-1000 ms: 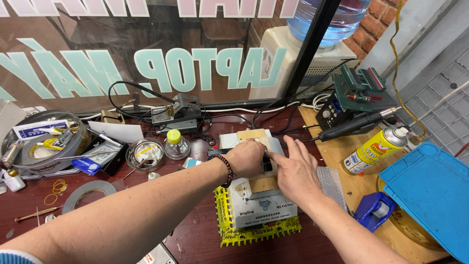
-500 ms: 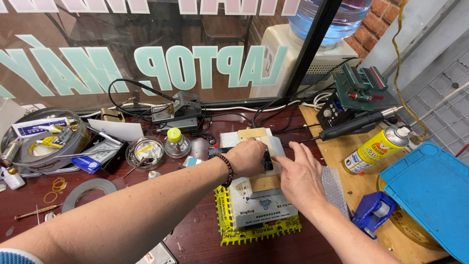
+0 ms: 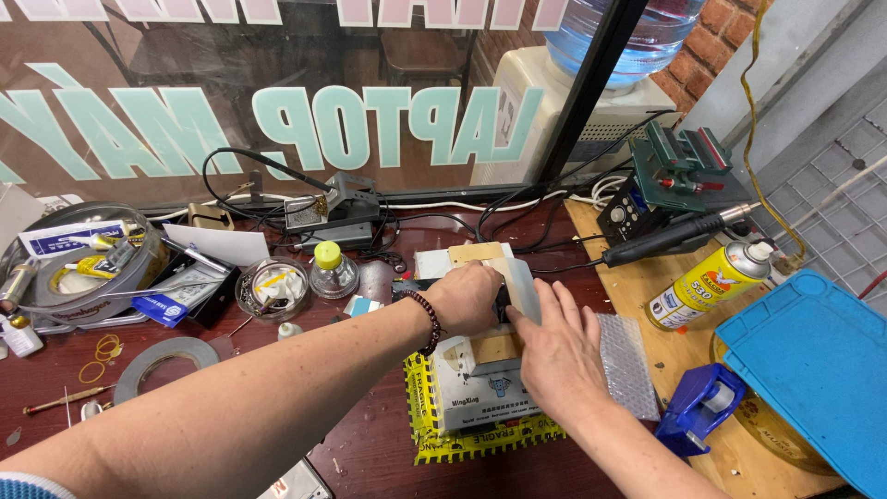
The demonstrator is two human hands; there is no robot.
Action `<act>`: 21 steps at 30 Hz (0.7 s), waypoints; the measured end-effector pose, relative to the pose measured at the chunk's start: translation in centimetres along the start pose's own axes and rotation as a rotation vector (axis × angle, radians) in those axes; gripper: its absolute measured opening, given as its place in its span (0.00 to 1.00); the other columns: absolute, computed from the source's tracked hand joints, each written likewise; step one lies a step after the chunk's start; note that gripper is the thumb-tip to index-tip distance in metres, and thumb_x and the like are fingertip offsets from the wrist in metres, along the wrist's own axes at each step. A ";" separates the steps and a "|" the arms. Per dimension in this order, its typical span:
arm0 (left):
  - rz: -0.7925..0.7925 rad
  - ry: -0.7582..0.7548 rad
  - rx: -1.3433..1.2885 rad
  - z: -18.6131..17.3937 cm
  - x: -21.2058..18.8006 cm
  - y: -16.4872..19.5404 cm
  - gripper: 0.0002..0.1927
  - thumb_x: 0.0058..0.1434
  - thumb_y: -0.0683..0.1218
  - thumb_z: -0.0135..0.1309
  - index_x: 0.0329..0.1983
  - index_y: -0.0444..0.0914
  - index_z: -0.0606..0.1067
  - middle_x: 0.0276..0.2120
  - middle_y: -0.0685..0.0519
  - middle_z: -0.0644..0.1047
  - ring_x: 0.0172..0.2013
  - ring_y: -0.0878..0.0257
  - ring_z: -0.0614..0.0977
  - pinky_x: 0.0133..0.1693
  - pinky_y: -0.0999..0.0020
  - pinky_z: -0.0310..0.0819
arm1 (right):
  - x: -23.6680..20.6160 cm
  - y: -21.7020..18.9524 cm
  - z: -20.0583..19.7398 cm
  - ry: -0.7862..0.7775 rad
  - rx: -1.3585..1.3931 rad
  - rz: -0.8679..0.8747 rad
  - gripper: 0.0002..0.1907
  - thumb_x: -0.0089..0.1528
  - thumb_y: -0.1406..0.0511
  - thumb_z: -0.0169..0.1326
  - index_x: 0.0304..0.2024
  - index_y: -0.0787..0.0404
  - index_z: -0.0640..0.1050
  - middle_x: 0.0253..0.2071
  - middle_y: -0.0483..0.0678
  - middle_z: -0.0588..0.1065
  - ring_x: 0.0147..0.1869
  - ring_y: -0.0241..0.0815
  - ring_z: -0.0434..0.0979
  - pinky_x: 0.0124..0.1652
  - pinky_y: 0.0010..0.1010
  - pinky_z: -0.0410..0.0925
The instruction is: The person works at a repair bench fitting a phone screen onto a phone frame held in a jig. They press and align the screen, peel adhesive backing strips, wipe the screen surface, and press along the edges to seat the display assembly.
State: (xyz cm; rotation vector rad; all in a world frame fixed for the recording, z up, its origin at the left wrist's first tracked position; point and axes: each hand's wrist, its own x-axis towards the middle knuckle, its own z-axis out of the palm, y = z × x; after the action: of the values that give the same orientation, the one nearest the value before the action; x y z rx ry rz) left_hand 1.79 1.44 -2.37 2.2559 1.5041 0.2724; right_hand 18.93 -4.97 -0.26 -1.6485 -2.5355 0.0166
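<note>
My left hand [image 3: 465, 298], with a dark bead bracelet on its wrist, is closed over a small dark object at the back of a white box-shaped device [image 3: 480, 393]. The device rests on a yellow mat [image 3: 420, 416] on the dark red table. My right hand [image 3: 557, 351] lies flat beside it, fingers spread, fingertips touching a pale translucent sheet [image 3: 523, 286] and a tan block [image 3: 497, 347] on top of the device. What the left hand grips is mostly hidden.
A yellow spray can [image 3: 707, 282], blue tape dispenser [image 3: 700, 407], blue mat [image 3: 818, 370] and green vise [image 3: 682, 166] stand to the right. A glass dish [image 3: 273, 286], small yellow-capped bottle [image 3: 331, 270], tape ring [image 3: 166, 362] and round tin [image 3: 78, 263] lie to the left.
My right hand slid slightly right and forward, its fingers spreading flatter on the sheet. My left hand stayed closed in place.
</note>
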 end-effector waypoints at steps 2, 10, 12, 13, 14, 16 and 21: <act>-0.001 -0.008 0.015 0.1 0.0 0.0 0.20 0.49 0.48 0.68 0.42 0.33 0.79 0.43 0.38 0.80 0.50 0.46 0.81 0.52 0.56 0.76 | 0.4 0.4 -0.2 0.046 0.119 0.073 0.24 0.60 0.72 0.46 0.56 0.51 0.79 0.72 0.57 0.58 0.78 0.56 0.50 0.70 0.54 0.47; 0.002 0.003 0.037 0.4 0.3 -0.4 0.21 0.50 0.49 0.68 0.43 0.32 0.79 0.44 0.37 0.79 0.51 0.45 0.81 0.52 0.56 0.77 | 0.6 -0.3 0.1 -0.016 0.016 0.016 0.37 0.53 0.76 0.47 0.65 0.51 0.74 0.75 0.59 0.53 0.77 0.58 0.47 0.68 0.58 0.44; -0.020 -0.020 -0.007 0.6 0.4 -0.5 0.20 0.49 0.48 0.67 0.43 0.33 0.79 0.44 0.37 0.79 0.50 0.45 0.82 0.52 0.56 0.78 | 0.0 -0.4 0.3 -0.014 0.016 0.020 0.37 0.52 0.76 0.47 0.65 0.51 0.74 0.75 0.59 0.53 0.77 0.58 0.47 0.68 0.58 0.44; -0.004 -0.012 0.013 0.7 0.6 -0.4 0.21 0.50 0.48 0.67 0.43 0.32 0.79 0.44 0.37 0.79 0.50 0.45 0.81 0.52 0.56 0.77 | -0.3 -0.3 0.4 -0.009 0.015 0.016 0.36 0.52 0.75 0.47 0.64 0.53 0.74 0.75 0.59 0.53 0.77 0.59 0.47 0.68 0.58 0.44; 0.006 -0.004 0.036 0.8 0.6 -0.5 0.21 0.50 0.48 0.66 0.43 0.32 0.79 0.43 0.37 0.80 0.50 0.45 0.81 0.52 0.55 0.76 | -0.5 -0.3 0.5 -0.003 0.019 0.008 0.35 0.53 0.75 0.47 0.64 0.54 0.75 0.75 0.60 0.53 0.77 0.59 0.47 0.68 0.58 0.44; 0.027 0.020 0.062 0.9 0.7 -0.7 0.21 0.50 0.49 0.67 0.42 0.32 0.79 0.43 0.37 0.80 0.50 0.44 0.80 0.53 0.55 0.76 | -0.6 -0.1 0.6 0.024 0.056 -0.002 0.31 0.54 0.74 0.48 0.61 0.54 0.76 0.74 0.60 0.54 0.77 0.59 0.48 0.68 0.57 0.45; 0.058 0.040 0.054 1.0 0.6 -0.9 0.20 0.49 0.48 0.66 0.42 0.32 0.79 0.43 0.37 0.80 0.50 0.44 0.80 0.52 0.55 0.76 | 0.5 0.1 0.2 0.123 0.121 -0.020 0.25 0.58 0.73 0.47 0.59 0.55 0.77 0.71 0.60 0.56 0.77 0.58 0.51 0.69 0.57 0.49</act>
State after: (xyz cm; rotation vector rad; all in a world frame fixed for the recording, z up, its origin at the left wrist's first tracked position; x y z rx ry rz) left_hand 1.69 2.08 -3.67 2.3527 1.4851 0.2992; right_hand 18.79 -4.41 -0.38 -1.5306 -2.4100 0.0633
